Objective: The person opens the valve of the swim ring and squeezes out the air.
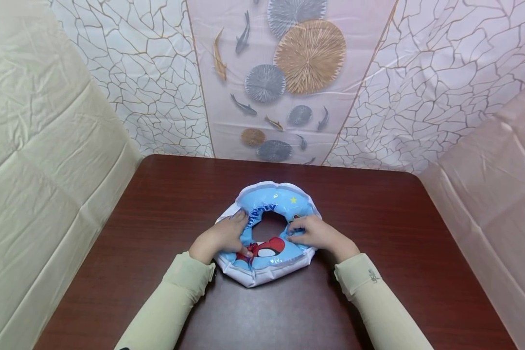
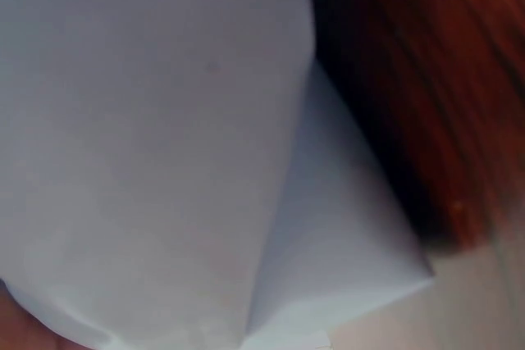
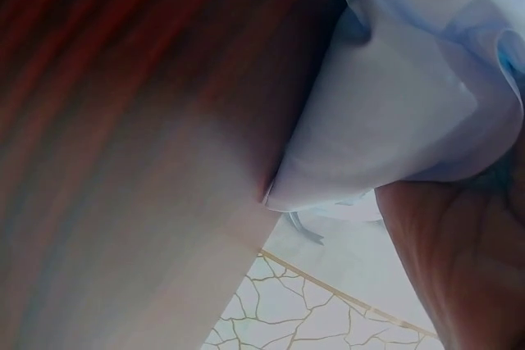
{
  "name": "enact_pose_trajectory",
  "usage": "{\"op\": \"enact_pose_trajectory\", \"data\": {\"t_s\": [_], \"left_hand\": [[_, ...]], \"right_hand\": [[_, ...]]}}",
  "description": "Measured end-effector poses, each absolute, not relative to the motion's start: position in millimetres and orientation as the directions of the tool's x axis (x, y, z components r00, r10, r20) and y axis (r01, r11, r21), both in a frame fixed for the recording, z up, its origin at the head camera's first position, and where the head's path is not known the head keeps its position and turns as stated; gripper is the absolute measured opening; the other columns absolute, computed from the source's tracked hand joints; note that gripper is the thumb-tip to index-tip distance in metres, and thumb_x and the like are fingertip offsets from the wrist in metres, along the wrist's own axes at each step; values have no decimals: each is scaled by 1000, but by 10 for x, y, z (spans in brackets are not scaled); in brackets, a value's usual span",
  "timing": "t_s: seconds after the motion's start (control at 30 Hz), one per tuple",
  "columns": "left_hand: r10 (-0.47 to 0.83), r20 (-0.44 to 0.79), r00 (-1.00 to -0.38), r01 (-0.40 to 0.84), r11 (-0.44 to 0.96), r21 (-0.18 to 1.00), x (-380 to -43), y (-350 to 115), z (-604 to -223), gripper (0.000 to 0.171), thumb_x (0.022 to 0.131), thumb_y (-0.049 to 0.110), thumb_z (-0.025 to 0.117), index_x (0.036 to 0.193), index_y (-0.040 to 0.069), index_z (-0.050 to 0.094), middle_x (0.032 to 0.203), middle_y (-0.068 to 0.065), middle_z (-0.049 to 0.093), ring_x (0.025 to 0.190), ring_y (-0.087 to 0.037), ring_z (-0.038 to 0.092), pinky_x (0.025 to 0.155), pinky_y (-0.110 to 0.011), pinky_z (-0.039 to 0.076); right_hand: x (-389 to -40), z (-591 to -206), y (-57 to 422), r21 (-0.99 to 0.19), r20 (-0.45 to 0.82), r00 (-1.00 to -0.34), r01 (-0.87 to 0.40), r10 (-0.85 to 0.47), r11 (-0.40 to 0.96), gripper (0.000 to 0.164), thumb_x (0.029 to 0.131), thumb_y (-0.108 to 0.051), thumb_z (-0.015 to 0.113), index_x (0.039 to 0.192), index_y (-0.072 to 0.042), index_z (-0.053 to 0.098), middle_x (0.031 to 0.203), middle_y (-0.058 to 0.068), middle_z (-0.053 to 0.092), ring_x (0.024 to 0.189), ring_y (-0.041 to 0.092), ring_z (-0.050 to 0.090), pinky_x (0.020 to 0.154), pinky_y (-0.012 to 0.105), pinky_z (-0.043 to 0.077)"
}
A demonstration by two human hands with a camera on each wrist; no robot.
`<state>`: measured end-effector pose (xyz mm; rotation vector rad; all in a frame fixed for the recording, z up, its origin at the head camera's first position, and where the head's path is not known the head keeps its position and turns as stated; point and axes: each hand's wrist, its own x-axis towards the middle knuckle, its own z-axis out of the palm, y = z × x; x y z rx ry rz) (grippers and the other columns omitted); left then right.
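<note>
A partly inflated swim ring (image 1: 269,194), light blue on top with a red cartoon figure, lies on the table around its dark centre hole. My left hand (image 1: 225,236) grips its left side, the thumb toward the front and the fingers spread over the blue top. On the right side my right hand (image 1: 312,233) holds the ring with bent fingers at the inner edge. The ring's white outer side (image 2: 164,153) fills most of the left wrist view. In the right wrist view its creased white side (image 3: 394,112) meets the palm (image 3: 467,252).
The brown wooden table (image 1: 166,194) runs to rounded corners at the back. Behind it hangs a patterned cloth (image 1: 157,73), with beige padded walls (image 1: 48,146) at the left and right.
</note>
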<state>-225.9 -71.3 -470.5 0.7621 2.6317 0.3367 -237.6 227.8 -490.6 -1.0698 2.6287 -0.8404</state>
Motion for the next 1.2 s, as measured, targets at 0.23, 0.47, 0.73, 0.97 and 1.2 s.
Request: {"op": "enact_pose_trajectory", "data": {"t_s": [0.23,0.47,0.73,0.97,1.2], "left_hand": [[559,-278,-782,469,820,329,-2243,-697,-4702,115,76,54,83,156,-5,25,164,-22,18,152,-33,17,120,-50,21],[557,-260,-789,475,821,318,-2245,-684,-4721,113,76,54,83,155,-5,28,163,-22,20,152,-34,19,120,-50,22],[544,-267,-795,458,828,323,-2236,-703,-4741,112,76,53,83,155,-5,28,164,-22,19,152,-34,17,120,-51,21],[541,-263,-799,470,834,288,-2239,-689,-4751,114,75,55,83,155,-5,29,163,-22,21,152,-34,19,120,-49,22],[540,-277,-795,474,838,271,-2235,-665,-4732,114,76,55,84,154,-7,29,163,-23,22,151,-34,20,120,-48,22]], "right_hand": [[-2364,-4906,2289,-568,1,-750,-545,-661,617,10,91,-23,76,101,-20,78,91,-14,68,90,10,59,84,30,54],[-2374,-4904,2285,-570,7,-746,-550,-666,610,10,91,-23,76,100,-20,77,91,-14,68,90,10,59,84,32,54],[-2372,-4905,2262,-571,-13,-753,-534,-658,623,11,91,-23,76,101,-21,77,91,-16,68,91,10,59,86,31,54],[-2373,-4912,2246,-559,-5,-748,-549,-664,622,11,91,-24,76,101,-20,77,92,-14,68,92,10,60,86,32,54],[-2360,-4909,2241,-550,0,-748,-554,-664,625,12,91,-23,76,102,-19,78,92,-14,69,91,10,60,86,32,54]]}}
